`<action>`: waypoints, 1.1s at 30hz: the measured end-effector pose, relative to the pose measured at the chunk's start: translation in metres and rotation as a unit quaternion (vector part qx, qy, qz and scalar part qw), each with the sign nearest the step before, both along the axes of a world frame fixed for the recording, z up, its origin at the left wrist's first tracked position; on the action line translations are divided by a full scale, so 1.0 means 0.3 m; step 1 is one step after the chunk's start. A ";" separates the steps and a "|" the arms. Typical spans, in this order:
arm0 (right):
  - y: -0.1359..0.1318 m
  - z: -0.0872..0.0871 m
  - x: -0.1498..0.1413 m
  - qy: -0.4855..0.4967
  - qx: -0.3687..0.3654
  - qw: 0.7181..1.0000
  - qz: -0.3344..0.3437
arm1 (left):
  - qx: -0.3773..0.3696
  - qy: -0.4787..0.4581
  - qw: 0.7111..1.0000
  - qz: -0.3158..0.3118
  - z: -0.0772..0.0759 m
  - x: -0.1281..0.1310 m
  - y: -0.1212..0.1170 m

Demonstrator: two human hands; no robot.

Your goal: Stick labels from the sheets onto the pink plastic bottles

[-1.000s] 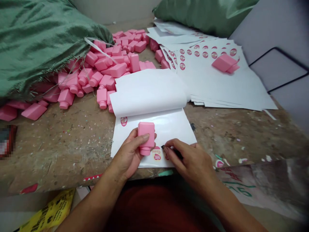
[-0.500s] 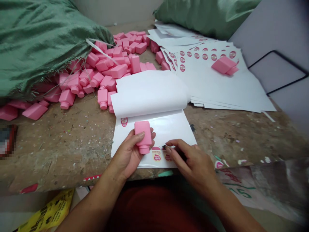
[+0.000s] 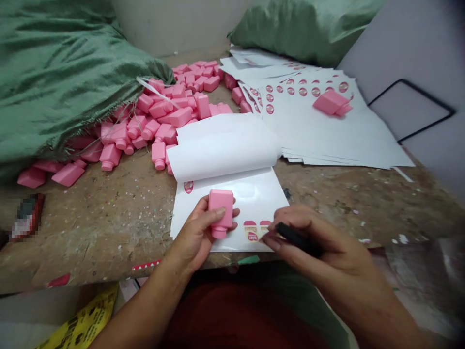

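My left hand (image 3: pixel 198 230) is closed around a small pink plastic bottle (image 3: pixel 221 208), its thumb across the front face and the neck toward me. Beneath lies a white sticker sheet (image 3: pixel 250 194), its far part rolled back on itself. Two printed labels (image 3: pixel 250 231) sit near the sheet's front edge, the right one partly behind my fingers. Above that corner, my right hand (image 3: pixel 308 237) grips a slim black tool (image 3: pixel 296 238); its tip and exact kind are hard to make out. Near the curl, a small round sticker (image 3: pixel 188 187) remains on the sheet.
A heap of pink bottles (image 3: pixel 163 121) spills from a green sack (image 3: pixel 72 72) at left. Stacked sticker sheets (image 3: pixel 327 140) at right carry another pink bottle (image 3: pixel 332 103). Behind them rests a second green sack (image 3: pixel 298 34). The worn wooden table (image 3: pixel 109 218) has a blurred dark-red object (image 3: pixel 27 218) at left.
My right hand has drawn back to the right and turned, bringing the black tool into plain sight. My left hand still holds the bottle. The view has shifted slightly.
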State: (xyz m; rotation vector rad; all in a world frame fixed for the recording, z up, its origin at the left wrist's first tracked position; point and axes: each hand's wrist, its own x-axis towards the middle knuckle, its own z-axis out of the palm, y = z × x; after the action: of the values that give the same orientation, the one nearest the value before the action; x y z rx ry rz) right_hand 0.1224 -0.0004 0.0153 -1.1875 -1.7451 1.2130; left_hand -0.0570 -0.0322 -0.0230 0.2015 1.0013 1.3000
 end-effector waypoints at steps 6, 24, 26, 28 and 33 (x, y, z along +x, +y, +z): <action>0.017 -0.016 -0.059 0.037 0.021 0.999 -0.013 | 0.028 -0.030 0.999 -0.023 0.029 0.037 -0.062; -0.039 -0.075 -0.130 0.117 -0.040 0.990 -0.061 | 0.041 -0.046 0.997 0.048 0.022 0.084 -0.077; -0.039 -0.080 -0.130 0.109 -0.038 0.991 -0.065 | 0.044 -0.045 0.997 0.044 0.018 0.084 -0.079; -0.039 -0.086 -0.130 0.103 -0.038 0.992 -0.065 | 0.048 -0.041 0.997 0.041 0.014 0.084 -0.080; -0.039 -0.099 -0.130 0.107 -0.032 0.992 -0.059 | 0.056 -0.032 0.997 0.046 0.008 0.086 -0.077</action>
State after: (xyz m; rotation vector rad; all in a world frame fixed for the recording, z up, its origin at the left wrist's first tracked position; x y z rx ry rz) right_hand 0.0834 -0.0122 -0.0145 -1.1356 -1.4686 1.2830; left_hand -0.0312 -0.0552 -0.0206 0.2001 0.8936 1.4390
